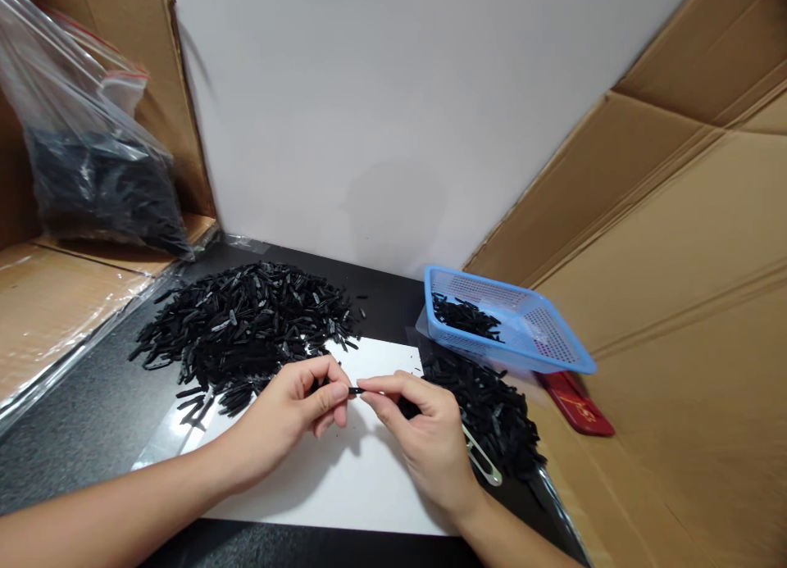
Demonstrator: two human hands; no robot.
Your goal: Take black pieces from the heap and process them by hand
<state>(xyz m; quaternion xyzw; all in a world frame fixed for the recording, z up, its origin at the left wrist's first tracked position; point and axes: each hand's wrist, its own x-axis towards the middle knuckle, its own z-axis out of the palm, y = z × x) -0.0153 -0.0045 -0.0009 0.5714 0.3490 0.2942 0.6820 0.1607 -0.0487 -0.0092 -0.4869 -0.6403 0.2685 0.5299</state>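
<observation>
Over a white sheet (344,486), my left hand (307,396) pinches one end of a small narrow black piece (355,391) between thumb and forefinger. The thumb and forefinger of my right hand (424,429) close on its other end. What the piece is made for cannot be made out. A large heap of similar black pieces (246,314) lies beyond my left hand. To the right of my right hand is a second black heap (492,412). A pale green looped handle (483,461) shows beside my right wrist; the rest of that tool is hidden.
A blue perforated basket (522,318) with some black pieces inside stands at the back right. Near it lies a dark red flat object (578,404). A clear zip bag (104,166) of black pieces leans at the left. Cardboard (676,265) walls flank the black table (74,404).
</observation>
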